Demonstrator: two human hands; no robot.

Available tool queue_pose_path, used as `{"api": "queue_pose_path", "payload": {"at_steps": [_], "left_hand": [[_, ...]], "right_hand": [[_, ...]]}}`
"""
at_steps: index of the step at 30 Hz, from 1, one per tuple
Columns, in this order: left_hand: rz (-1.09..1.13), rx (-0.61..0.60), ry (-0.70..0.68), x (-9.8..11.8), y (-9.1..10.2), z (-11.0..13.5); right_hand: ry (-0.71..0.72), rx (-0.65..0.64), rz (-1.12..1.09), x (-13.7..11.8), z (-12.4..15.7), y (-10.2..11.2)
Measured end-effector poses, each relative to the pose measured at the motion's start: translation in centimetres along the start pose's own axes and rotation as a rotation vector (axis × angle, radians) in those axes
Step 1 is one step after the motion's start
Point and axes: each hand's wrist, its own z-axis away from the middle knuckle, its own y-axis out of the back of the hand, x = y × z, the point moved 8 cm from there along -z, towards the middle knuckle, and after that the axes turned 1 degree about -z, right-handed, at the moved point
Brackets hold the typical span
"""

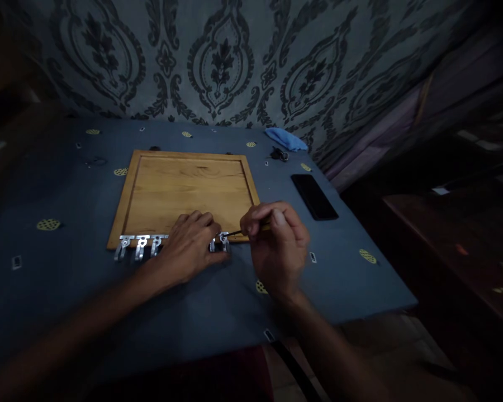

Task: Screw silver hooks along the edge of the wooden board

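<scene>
A wooden framed board (188, 187) lies flat on the table. Along its near edge runs a metal rail with several silver hooks (141, 242), the hooks jutting over the edge toward me. My left hand (188, 245) presses across the rail, fingers curled over the board and thumb at the near side, covering the middle hooks. In my right hand (280, 237) is a thin screwdriver (235, 232), its yellowish handle mostly hidden by the fingers. The screwdriver's tip meets the rail at the rightmost hook.
A black phone (314, 196) rests right of the board. Dark keys or a similar small bunch (279, 154) and a blue cloth (286, 138) lie behind it. The blue tablecloth (67, 301) ends at a slanting right edge. Patterned fabric (222, 61) hangs at the back.
</scene>
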Motion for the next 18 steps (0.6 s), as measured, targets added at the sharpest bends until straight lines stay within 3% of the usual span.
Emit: {"api": "queue_pose_path", "payload": {"at_steps": [18], "left_hand": [[0.009,-0.037,0.009,0.08,-0.07,-0.11]], "right_hand": [[-0.042,0.024,-0.025,0.9,-1.1,-0.55]]}}
